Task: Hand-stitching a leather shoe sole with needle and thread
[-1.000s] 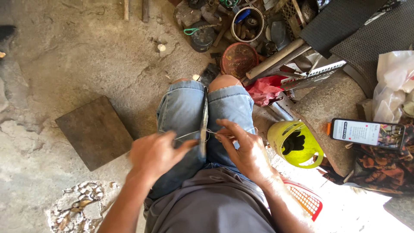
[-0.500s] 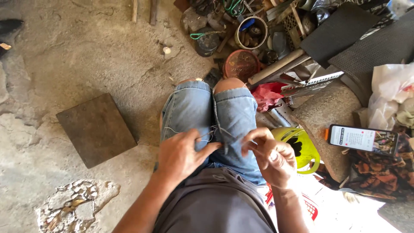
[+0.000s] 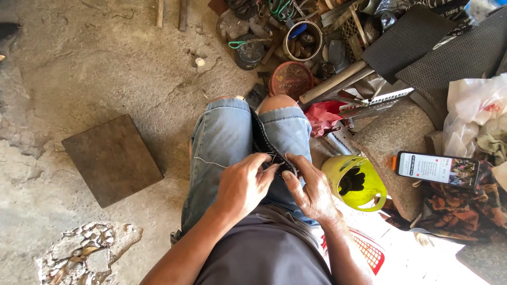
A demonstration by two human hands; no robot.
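Head view: both hands' fingers (image 3: 266, 164) pinch a narrow dark strap (image 3: 262, 142), white-stitched, on the lap.

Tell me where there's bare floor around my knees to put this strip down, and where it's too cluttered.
Free: the concrete floor to your left, between the square dark slab and the two sticks at the top. Also the strip between that slab and your jeans. Crowded: ahead and right, with the heap of tools, red cloth, yellow basket and phone.
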